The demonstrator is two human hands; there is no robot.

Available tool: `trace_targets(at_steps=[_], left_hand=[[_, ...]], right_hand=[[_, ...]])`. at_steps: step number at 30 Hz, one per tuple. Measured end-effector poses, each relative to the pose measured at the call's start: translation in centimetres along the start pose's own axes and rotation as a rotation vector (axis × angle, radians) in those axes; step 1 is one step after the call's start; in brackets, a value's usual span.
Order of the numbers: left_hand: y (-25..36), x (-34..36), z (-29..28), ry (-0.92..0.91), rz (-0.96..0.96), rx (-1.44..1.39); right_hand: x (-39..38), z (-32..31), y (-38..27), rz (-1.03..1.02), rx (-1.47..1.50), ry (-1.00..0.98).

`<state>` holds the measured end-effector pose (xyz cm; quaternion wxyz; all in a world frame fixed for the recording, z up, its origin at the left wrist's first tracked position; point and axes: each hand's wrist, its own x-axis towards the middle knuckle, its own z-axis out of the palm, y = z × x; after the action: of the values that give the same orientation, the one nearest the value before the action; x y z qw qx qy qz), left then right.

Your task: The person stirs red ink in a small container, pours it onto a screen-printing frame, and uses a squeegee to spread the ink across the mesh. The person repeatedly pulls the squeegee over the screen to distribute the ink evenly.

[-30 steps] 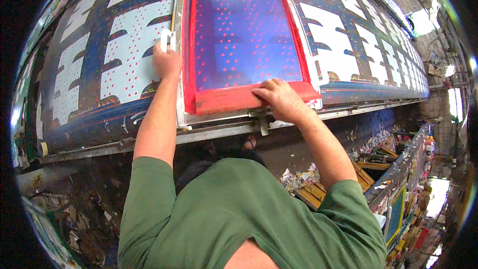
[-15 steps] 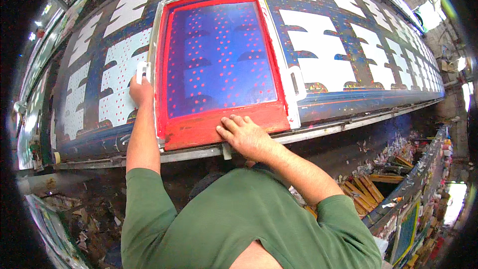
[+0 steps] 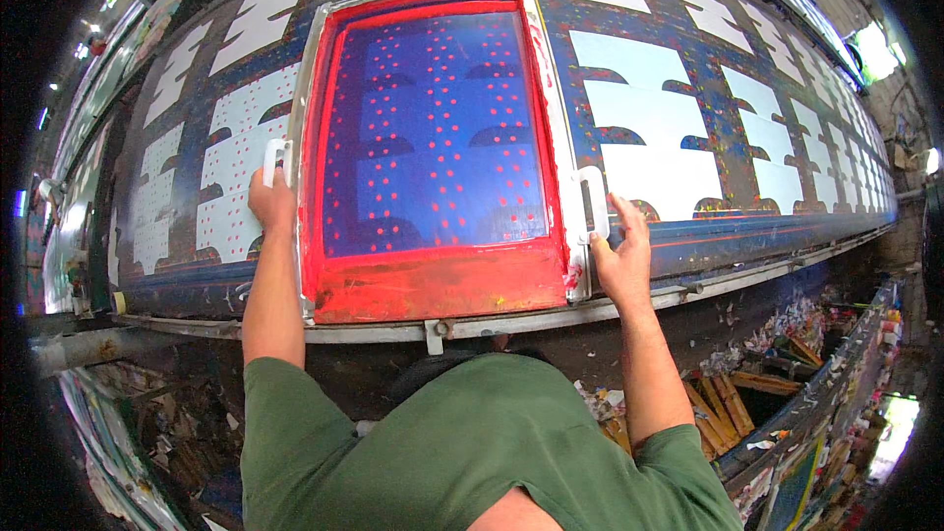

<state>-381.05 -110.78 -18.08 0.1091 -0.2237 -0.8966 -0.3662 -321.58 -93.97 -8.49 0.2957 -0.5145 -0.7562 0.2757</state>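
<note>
A screen printing frame (image 3: 430, 288) with a red border lies flat on the long printing table before me. Its blue mesh (image 3: 442, 177) carries small red dots, and pale cut pieces show dimly beneath it. My left hand (image 3: 272, 201) is closed round the white left handle (image 3: 275, 155). At the other side my right hand (image 3: 625, 253) is beside the white right handle (image 3: 596, 199), thumb close to its lower end, fingers apart and not wrapped round it. Left of the frame, a white cut piece (image 3: 226, 169) bears red dots; the piece on the right (image 3: 644, 123) is plain white.
Rows of white cut pieces (image 3: 767, 143) cover the dark table (image 3: 723, 149). A metal rail (image 3: 383, 333) runs along its near edge. Down on the right are wooden slats (image 3: 726, 401) and scattered scraps in a trough-like space.
My right hand has left the frame's near red edge and moved right to the right handle, its fingers now spread. My left hand stays on the left handle. The view has shifted slightly.
</note>
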Motion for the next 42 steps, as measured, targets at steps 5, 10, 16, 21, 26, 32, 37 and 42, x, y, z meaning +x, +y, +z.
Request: trace_targets(at_steps=[5,10,16,21,26,32,37,42], left_hand=[[0.1,-0.2,0.0,0.000,0.001,-0.049],[-0.4,-0.4,0.0,-0.008,0.013,-0.031],[-0.6,0.5,-0.7,-0.056,-0.024,-0.128],[1.8,1.2,-1.5,-0.050,-0.018,-0.077],[7.6,-0.6,-0.2,-0.016,-0.024,-0.191],[18.4,-7.6,3.4,0.028,0.021,-0.170],[27.0,-15.2,7.1,0.013,0.007,-0.261],[32.1,-21.6,10.2,0.014,-0.041,-0.284]], right_hand=[[1.1,0.3,0.0,0.387,0.520,-0.155],[1.5,-0.5,-2.2,0.328,0.480,-0.128],[1.3,-2.6,-4.0,0.200,0.586,-0.093],[2.6,-4.5,-2.8,0.078,0.601,-0.080],[5.5,-7.6,1.2,0.112,0.501,0.012],[9.4,-14.9,9.9,0.162,0.406,-0.018],[11.0,-21.0,17.6,0.210,0.341,-0.013],[12.0,-25.7,23.8,0.208,0.295,0.023]])
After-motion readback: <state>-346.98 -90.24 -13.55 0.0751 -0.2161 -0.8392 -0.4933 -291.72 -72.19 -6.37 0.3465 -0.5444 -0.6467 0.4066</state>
